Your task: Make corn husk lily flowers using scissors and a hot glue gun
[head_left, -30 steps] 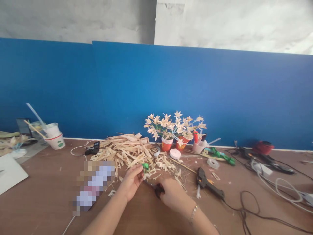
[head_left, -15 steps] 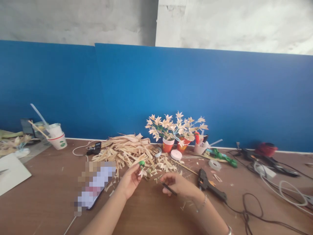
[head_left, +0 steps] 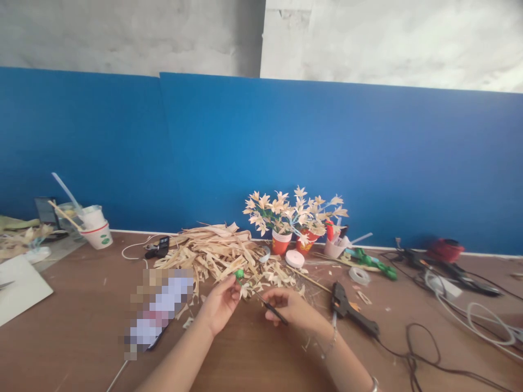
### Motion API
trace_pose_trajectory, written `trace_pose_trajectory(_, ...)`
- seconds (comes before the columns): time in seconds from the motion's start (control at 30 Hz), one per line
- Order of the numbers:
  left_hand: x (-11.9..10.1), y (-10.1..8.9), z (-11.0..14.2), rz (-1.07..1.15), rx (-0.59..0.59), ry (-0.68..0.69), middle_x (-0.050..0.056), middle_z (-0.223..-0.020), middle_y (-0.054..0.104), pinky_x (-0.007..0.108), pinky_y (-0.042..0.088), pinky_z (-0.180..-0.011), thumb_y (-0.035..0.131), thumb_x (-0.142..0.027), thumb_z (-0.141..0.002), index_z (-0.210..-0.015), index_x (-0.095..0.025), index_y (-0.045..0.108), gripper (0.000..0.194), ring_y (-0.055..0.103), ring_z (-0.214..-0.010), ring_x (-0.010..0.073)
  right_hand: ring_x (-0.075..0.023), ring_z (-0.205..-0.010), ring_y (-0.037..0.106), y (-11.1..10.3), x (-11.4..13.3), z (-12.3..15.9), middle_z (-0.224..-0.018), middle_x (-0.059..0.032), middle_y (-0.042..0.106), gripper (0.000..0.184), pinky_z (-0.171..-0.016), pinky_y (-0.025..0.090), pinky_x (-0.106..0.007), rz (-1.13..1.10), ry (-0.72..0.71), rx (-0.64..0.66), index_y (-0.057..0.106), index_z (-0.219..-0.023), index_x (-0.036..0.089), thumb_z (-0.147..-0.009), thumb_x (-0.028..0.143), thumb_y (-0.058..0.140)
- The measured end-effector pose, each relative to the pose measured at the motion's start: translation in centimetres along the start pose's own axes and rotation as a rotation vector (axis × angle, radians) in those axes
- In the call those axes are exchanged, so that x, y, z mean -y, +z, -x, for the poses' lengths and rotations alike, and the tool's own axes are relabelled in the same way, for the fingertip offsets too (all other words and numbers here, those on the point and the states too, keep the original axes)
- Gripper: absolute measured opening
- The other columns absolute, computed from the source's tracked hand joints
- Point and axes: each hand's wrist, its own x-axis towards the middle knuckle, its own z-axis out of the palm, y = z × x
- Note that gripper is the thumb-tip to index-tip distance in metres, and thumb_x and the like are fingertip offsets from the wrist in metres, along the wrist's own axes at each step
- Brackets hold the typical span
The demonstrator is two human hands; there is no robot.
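Note:
My left hand [head_left: 222, 303] pinches a small pale paper flower with a green tip [head_left: 239, 275] just in front of a heap of dried straw-coloured leaf strips [head_left: 216, 253]. My right hand [head_left: 288, 308] is closed on a thin dark tool [head_left: 269, 308], probably small scissors, whose point reaches up towards the flower. Both hands hover low over the brown tabletop [head_left: 245, 359].
A black glue gun [head_left: 347, 310] with its cable lies right of my right hand. Red cups of finished paper flowers [head_left: 292, 218], a white tape roll [head_left: 294, 258], green ribbon [head_left: 370, 258], cables [head_left: 457, 283], a blurred phone [head_left: 157, 307] and a white cup [head_left: 96, 231] stand around.
My right hand lifted from the table with the dark tool and brought it up beside the flower. The left hand shifted slightly with the flower.

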Motion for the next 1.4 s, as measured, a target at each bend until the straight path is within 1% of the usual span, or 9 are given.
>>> trace_pose_trajectory(0.2,0.5,0.2,0.1,0.005,0.064,0.018,0.003,-0.072,0.062,0.013,0.041,-0.040,0.057,-0.004,-0.077,-0.081,-0.009,0.062,0.009,0.055,-0.053,0.0054,-0.0073,-0.046,0.052,1.4,-0.7,-0.8,-0.060,0.0054,0.057,0.045,-0.046,0.039,-0.019,0.000,-0.058,-0.047,0.060,-0.088,0.015,-0.053,0.036,0.078)
trace_pose_trajectory(0.5,0.8,0.2,0.6,-0.063,0.019,0.199,-0.002,-0.067,0.061,0.011,0.035,-0.037,0.069,-0.009,-0.067,-0.090,-0.012,0.067,0.023,0.050,-0.049,0.0024,-0.0067,-0.046,0.052,3.0,-1.3,-1.2,-0.063,0.0048,0.056,0.045,-0.046,0.040,-0.020,-0.190,-0.069,-0.015,0.060,-0.087,0.015,-0.051,0.033,0.081)
trace_pose_trajectory(0.57,0.8,0.2,0.6,-0.063,0.010,0.215,-0.002,-0.068,0.062,0.010,0.036,-0.038,0.071,-0.010,-0.066,-0.086,-0.012,0.067,0.020,0.050,-0.049,0.0021,-0.0067,-0.047,0.052,3.5,-1.5,-1.2,-0.065,0.0043,0.057,0.043,-0.047,0.041,-0.020,-0.231,-0.082,-0.009,0.060,-0.086,0.016,-0.052,0.032,0.081)
trace_pose_trajectory(0.67,0.9,0.1,0.5,-0.077,0.010,0.247,0.001,-0.073,0.065,0.012,0.043,-0.047,0.072,-0.011,-0.064,-0.075,-0.011,0.067,0.012,0.054,-0.055,0.0043,-0.0070,-0.048,0.052,3.9,-1.8,-1.3,-0.067,0.0039,0.058,0.040,-0.048,0.041,-0.020,-0.267,-0.099,-0.013,0.061,-0.087,0.017,-0.054,0.031,0.080)
trace_pose_trajectory(0.77,1.0,0.0,0.4,-0.093,0.040,0.275,0.000,-0.069,0.064,0.016,0.046,-0.055,0.074,-0.013,-0.063,-0.068,-0.011,0.066,0.010,0.056,-0.060,0.0068,-0.0066,-0.049,0.052,4.2,-1.8,-1.2,-0.067,0.0037,0.058,0.038,-0.048,0.040,-0.019,-0.286,-0.116,-0.020,0.060,-0.087,0.017,-0.056,0.030,0.079)
trace_pose_trajectory(0.97,1.3,0.2,0.4,-0.125,0.072,0.238,-0.002,-0.061,0.060,0.016,0.045,-0.054,0.075,-0.014,-0.062,-0.065,-0.012,0.064,0.011,0.054,-0.056,0.0063,-0.0071,-0.054,0.048,4.8,-1.2,-1.2,-0.067,0.0040,0.054,0.041,-0.050,0.042,-0.020,-0.309,-0.144,-0.030,0.060,-0.083,0.017,-0.051,0.033,0.081)
trace_pose_trajectory(1.17,1.6,0.0,0.2,-0.093,0.013,0.197,0.001,-0.067,0.063,0.016,0.047,-0.056,0.076,-0.014,-0.061,-0.068,-0.011,0.066,0.012,0.056,-0.059,0.0077,-0.0064,-0.054,0.045,5.3,-0.7,-1.0,-0.064,0.0050,0.052,0.039,-0.050,0.040,-0.018,-0.283,-0.164,-0.063,0.059,-0.082,0.017,-0.053,0.032,0.080)
trace_pose_trajectory(1.3,1.6,-0.2,0.3,-0.099,0.032,0.168,0.002,-0.070,0.064,0.017,0.048,-0.058,0.075,-0.015,-0.063,-0.070,-0.011,0.067,0.012,0.057,-0.062,0.0086,-0.0059,-0.052,0.045,5.4,-0.8,-1.0,-0.063,0.0057,0.053,0.040,-0.050,0.038,-0.018,-0.251,-0.176,-0.087,0.058,-0.085,0.018,-0.054,0.031,0.080)
trace_pose_trajectory(1.4,1.6,-0.1,0.2,-0.111,0.035,0.173,0.001,-0.066,0.063,0.017,0.047,-0.057,0.076,-0.016,-0.063,-0.070,-0.011,0.066,0.012,0.056,-0.059,0.0078,-0.0059,-0.052,0.044,5.4,-0.9,-1.1,-0.063,0.0055,0.053,0.040,-0.049,0.037,-0.018,-0.227,-0.185,-0.102,0.060,-0.087,0.017,-0.054,0.033,0.079)
